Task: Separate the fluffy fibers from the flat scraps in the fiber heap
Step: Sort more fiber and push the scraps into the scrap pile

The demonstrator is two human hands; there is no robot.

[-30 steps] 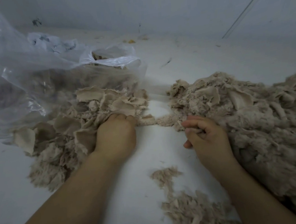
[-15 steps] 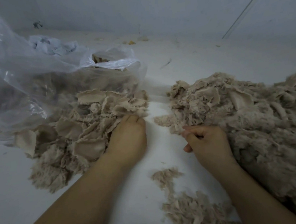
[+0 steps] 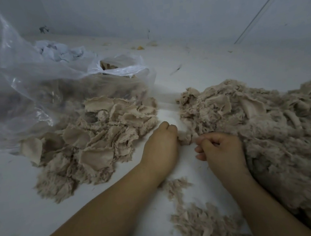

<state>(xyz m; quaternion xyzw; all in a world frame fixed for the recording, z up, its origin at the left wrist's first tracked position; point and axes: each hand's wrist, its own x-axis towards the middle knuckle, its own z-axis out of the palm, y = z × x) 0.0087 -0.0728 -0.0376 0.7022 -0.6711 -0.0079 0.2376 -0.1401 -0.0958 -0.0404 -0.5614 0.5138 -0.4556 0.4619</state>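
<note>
A large heap of beige fluffy fibers mixed with flat scraps (image 3: 262, 126) fills the right side of the white surface. A separate pile of flat beige scraps (image 3: 100, 142) lies at the left centre. Between them, my left hand (image 3: 160, 147) has its fingers curled onto a small beige tuft (image 3: 185, 138) at the heap's near-left edge. My right hand (image 3: 221, 150) sits just right of it with fingers curled, pinching fibers at the same edge. A smaller patch of loose fibers (image 3: 198, 220) lies near the bottom between my forearms.
A clear plastic bag (image 3: 34, 87) holding more beige material lies at the left, its mouth toward the scrap pile. Crumpled white paper (image 3: 59, 51) sits behind it. A grey wall (image 3: 159, 7) closes off the back.
My left hand has moved right, away from the scrap pile, over to the heap's near edge beside my right hand. My right hand has stayed at the heap's edge.
</note>
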